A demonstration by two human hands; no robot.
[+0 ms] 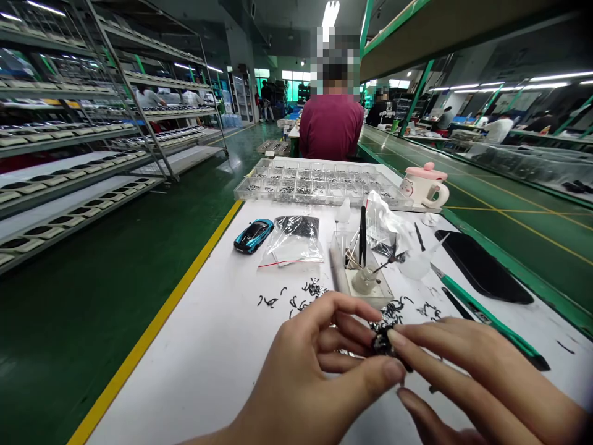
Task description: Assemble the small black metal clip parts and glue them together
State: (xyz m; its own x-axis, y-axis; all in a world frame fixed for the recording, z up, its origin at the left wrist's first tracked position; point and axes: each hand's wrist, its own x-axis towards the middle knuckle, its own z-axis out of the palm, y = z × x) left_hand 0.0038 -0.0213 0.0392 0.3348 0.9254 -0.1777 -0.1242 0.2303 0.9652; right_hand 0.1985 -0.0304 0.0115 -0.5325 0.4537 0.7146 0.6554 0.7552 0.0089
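Observation:
Low over the white table, my left hand point(315, 364) has its fingers and thumb curled around a small black part point(382, 341). My right hand point(472, 364) meets it from the other side, its fingertips on the part and its thumb lower down. Fingers cover much of the part, so I cannot tell its exact kind. Just behind the hands lie many small black curved pieces point(315, 288), some scattered singly. Farther back stands a clear tray point(340, 272) holding black tweezers point(362, 238) and a small glass bottle point(365, 281) with a thin tool across it.
A green utility knife point(491, 318) and a black phone-like slab point(484, 266) lie right. Left are a blue toy car point(254, 236) and a zip bag point(294, 241). Behind stand a compartment box point(319, 196) and pink-lidded mug point(424, 185). A person point(331, 123) sits ahead; racks point(157, 111) stand left.

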